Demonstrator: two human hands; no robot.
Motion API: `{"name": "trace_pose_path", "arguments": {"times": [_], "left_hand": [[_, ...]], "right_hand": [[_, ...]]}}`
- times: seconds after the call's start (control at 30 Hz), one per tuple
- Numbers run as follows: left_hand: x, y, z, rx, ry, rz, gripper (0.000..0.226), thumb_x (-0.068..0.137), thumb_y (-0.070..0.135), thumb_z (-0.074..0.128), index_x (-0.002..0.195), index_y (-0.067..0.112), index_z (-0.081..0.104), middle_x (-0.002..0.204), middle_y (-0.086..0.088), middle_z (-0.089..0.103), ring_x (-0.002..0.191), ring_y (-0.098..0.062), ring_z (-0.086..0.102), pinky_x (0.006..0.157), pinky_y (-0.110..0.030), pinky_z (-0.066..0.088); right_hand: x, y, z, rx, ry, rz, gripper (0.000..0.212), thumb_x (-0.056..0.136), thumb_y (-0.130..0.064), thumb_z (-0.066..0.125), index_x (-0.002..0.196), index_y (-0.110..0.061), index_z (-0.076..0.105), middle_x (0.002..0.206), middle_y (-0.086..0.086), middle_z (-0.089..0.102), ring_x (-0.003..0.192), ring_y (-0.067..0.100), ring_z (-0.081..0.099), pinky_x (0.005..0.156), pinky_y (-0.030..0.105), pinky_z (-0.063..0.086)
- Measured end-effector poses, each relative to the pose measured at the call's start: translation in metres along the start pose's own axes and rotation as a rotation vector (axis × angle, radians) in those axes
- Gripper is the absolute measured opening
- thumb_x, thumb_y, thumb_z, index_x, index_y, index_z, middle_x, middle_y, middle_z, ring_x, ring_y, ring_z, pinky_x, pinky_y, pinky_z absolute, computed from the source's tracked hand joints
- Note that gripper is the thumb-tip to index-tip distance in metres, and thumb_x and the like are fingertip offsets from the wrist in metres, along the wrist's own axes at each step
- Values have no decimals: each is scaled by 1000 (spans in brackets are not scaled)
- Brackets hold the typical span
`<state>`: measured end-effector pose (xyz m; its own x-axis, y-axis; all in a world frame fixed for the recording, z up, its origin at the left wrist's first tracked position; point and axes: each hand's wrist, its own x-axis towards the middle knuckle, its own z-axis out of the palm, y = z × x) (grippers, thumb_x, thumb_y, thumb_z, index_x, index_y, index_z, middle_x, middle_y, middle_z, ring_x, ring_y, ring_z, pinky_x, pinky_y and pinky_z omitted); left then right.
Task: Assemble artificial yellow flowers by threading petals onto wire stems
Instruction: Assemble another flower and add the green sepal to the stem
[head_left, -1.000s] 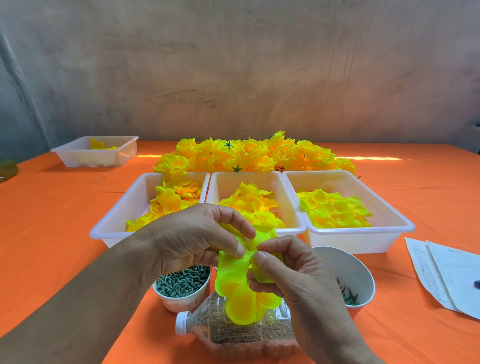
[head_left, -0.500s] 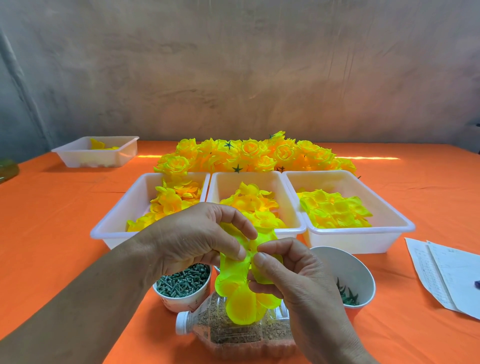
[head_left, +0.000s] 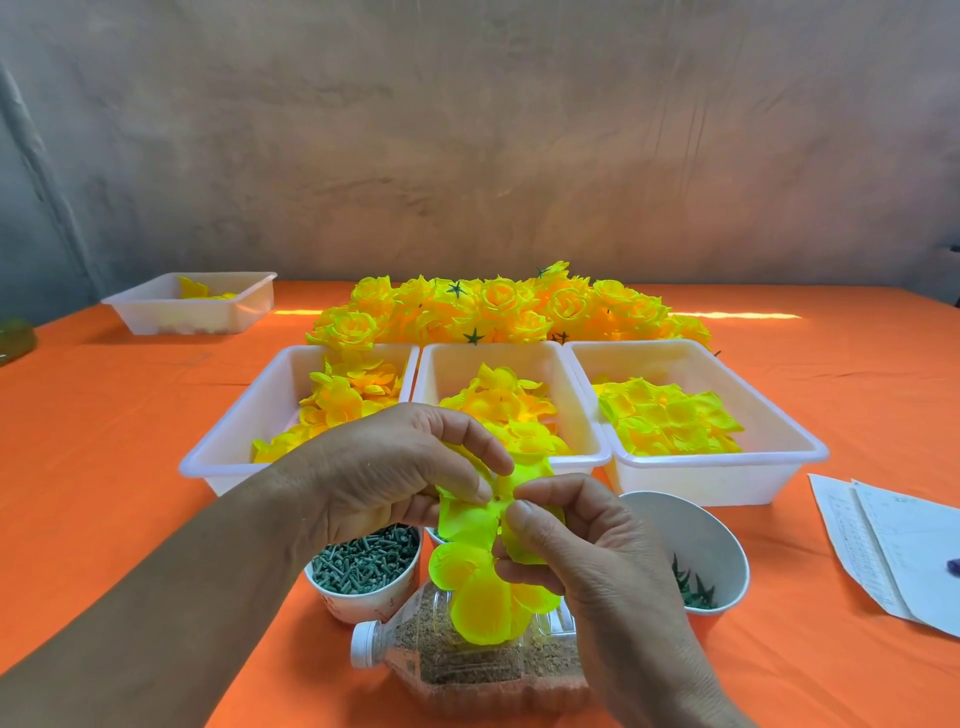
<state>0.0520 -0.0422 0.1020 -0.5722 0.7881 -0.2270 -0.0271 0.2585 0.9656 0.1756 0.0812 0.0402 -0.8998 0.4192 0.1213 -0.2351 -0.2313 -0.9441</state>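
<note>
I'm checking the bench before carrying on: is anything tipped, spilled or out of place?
The clear bottle of brown granules lies on its side, just under the held petals. Its cap is on and nothing looks spilled. The right paper cup looks tilted toward the camera.

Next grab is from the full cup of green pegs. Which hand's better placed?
Left, probably. The left hand is nearest the cup of green pegs; the right hand is beyond the petal piece, which both hands pinch.
</note>
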Motion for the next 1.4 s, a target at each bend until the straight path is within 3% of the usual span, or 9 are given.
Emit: {"name": "trace_pose_path", "arguments": {"times": [0.2, 0.33, 0.37, 0.47, 0.7, 0.97, 1.17, 1.3, 1.4], "left_hand": [[11, -8, -7, -66, -58, -75, 26, 63, -1, 69, 79, 17, 77, 80, -12, 71, 67, -21, 69, 62, -28, 58], [17, -13, -9, -62, -119, -138, 32, 68, -8, 67, 96, 7, 73, 92, -20, 69, 80, -30, 67, 84, -46, 58], [18, -15, -9, -61, -128, -144, 33, 69, -9, 66, 98, 5, 71, 91, -19, 70, 79, -30, 68, 81, -45, 58], [16, -18, -7, -42, -115, -145, 26, 76, -12, 63, 92, 7, 71, 69, -8, 70, 57, -16, 68, 51, -22, 53], [17, -22, 1, 153, -114, -112, 27, 82, -12, 62, 91, 12, 71, 52, 6, 61, 45, -6, 59, 46, -17, 46], [18, -23, -3, 170, -145, -118, 24, 83, -11, 63, 91, 10, 70, 51, 7, 62, 46, -4, 62, 46, -16, 49], [22, -35, 0, 192, -97, -198, 26, 82, -8, 67, 81, 16, 75, 69, -4, 70, 60, -16, 68, 54, -25, 56], [21, -38, -4, 176, -148, -249, 24, 84, -2, 68, 84, 21, 76, 66, 3, 68, 59, -10, 66, 56, -22, 53], [21, -35, -11, 293, -159, -203, 18, 86, 13, 72, 92, 28, 78, 69, 14, 66, 70, -3, 60, 69, -20, 51]], "right_hand": [[0, 5, 1, 13, 22, 14, 8, 82, 1, 67, 81, -7, 69, 69, 14, 68, 64, 26, 68, 54, 28, 54], [0, 7, -1, -4, 19, 32, 6, 83, 2, 66, 82, -4, 67, 68, 15, 68, 63, 27, 68, 54, 28, 55], [-1, 8, -1, -19, 18, 36, 8, 84, 2, 66, 80, -5, 68, 68, 15, 68, 62, 27, 68, 53, 29, 55], [-2, 9, -5, -95, 10, 52, 10, 85, -2, 66, 78, -8, 69, 68, 14, 66, 58, 27, 65, 51, 33, 53], [-6, 12, -18, -264, -78, 119, 20, 87, -3, 63, 75, -17, 70, 57, 4, 62, 49, 25, 61, 44, 29, 49], [-6, 21, -21, -342, -99, 108, 20, 85, -3, 64, 77, -21, 69, 53, 3, 56, 44, 22, 57, 42, 29, 48], [-6, 32, -24, -434, -105, 112, 22, 85, -6, 61, 75, -25, 65, 48, 8, 55, 41, 29, 53, 39, 28, 42], [-7, 32, -25, -428, -133, 154, 18, 87, -10, 60, 78, -25, 63, 49, 10, 57, 37, 23, 47, 38, 25, 38], [-8, 24, -28, -461, -161, 159, 9, 87, -21, 63, 82, -27, 66, 45, 7, 53, 30, 17, 39, 36, 18, 31]]}}
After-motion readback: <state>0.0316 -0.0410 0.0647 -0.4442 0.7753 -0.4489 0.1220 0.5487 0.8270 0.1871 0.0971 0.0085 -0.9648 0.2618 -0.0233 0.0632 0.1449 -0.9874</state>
